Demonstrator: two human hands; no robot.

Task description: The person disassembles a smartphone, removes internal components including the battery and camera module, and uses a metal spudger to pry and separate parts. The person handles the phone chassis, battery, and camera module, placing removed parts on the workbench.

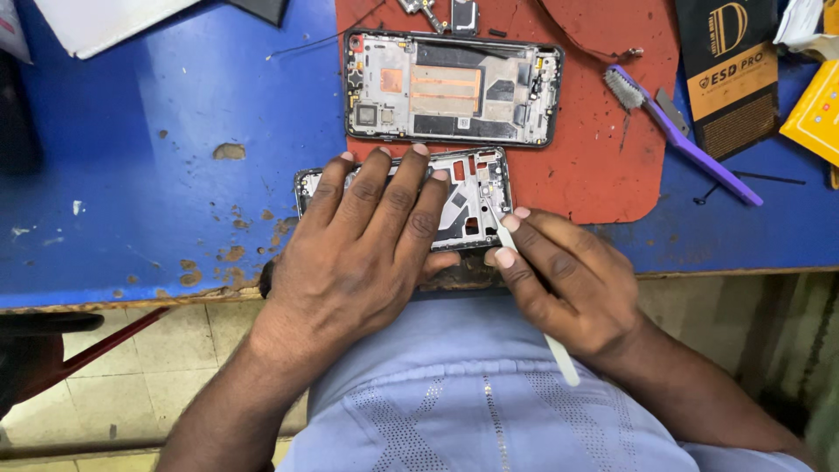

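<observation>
Worn blue counter [175, 131]: the left hand [367, 253], fingers spread flat, pins a grey metal phone frame [476, 188] at the near edge, steadying it, while the right hand [568, 284] pinches a thin white pry tool [524, 280], tip inside the frame.

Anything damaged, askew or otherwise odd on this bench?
Yes. The blue table has chipped paint, worst near its front edge. The red mat is scuffed and speckled. The phone frame under the left hand overhangs that edge, while the right hand works a white pry tool into it.
</observation>
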